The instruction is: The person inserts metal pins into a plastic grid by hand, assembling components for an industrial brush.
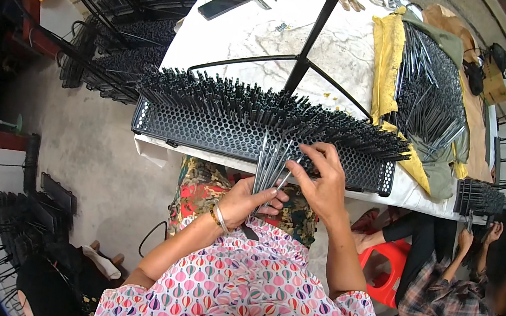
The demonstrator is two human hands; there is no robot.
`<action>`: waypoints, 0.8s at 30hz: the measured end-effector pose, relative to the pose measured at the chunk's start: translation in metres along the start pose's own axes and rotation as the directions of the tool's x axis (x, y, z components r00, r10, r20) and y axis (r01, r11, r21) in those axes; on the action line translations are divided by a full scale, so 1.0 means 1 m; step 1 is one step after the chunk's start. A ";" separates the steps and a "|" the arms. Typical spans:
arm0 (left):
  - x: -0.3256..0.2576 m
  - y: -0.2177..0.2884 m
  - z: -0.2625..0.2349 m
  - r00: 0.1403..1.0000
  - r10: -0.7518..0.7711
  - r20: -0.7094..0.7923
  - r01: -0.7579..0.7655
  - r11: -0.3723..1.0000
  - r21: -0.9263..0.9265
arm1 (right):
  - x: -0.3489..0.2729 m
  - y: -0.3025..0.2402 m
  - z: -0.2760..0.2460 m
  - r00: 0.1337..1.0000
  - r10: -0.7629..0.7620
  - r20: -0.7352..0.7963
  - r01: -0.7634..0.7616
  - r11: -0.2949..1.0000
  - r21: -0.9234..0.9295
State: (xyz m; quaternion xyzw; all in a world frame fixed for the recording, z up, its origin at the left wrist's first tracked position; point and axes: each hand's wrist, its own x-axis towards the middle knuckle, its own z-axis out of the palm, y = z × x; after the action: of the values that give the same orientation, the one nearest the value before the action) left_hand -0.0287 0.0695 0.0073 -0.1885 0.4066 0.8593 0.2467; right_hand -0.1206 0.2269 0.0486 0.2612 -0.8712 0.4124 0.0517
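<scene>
My left hand (pixel 246 197) is wrapped around a fanned bundle of thin metal rods (pixel 271 159), their ends pointing up and away from me. At the right side of this bundle, my right hand (pixel 325 181) has its thumb and bent forefinger on a single rod; the exact grip is partly hidden. Just beyond both hands lies a long black perforated rack (pixel 205 131) with round holes. Along its far half, dense rows of dark rods (pixel 222 99) stand upright in the holes, while the near strip of holes shows bare. A black frame post (pixel 308 50) with bent side braces rises behind the rows.
The rack lies along the near edge of a white-covered table (pixel 249 42). A phone (pixel 223 4) lies far left. An open yellow-edged sack of rods (pixel 432 86) sits right. A co-worker (pixel 449 292) handles a smaller rack (pixel 480 197) near a red stool (pixel 384 271). Racks (pixel 135 34) stand left.
</scene>
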 end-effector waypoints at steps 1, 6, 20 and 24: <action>-0.001 0.000 0.001 1.000 0.016 0.001 -0.016 0.999 0.047 | 0.000 -0.002 0.002 0.996 0.081 0.034 -0.082 0.996 0.034; -0.004 -0.005 -0.003 1.000 0.024 0.015 -0.025 0.996 0.085 | 0.000 0.004 0.004 0.986 0.098 0.135 -0.113 0.987 0.112; 0.003 -0.010 -0.005 0.989 -0.019 0.147 0.027 0.998 -0.053 | 0.015 0.024 -0.037 0.930 0.330 -0.164 -0.150 0.747 0.648; 0.003 -0.013 -0.002 0.986 -0.056 0.154 0.060 0.998 -0.024 | 0.029 0.031 -0.040 0.925 0.224 -0.306 -0.025 0.842 0.539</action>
State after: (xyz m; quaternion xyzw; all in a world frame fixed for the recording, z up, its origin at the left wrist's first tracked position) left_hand -0.0235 0.0756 -0.0039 -0.1372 0.3684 0.8693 0.2995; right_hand -0.1657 0.2610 0.0625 0.1279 -0.7162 0.6774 0.1083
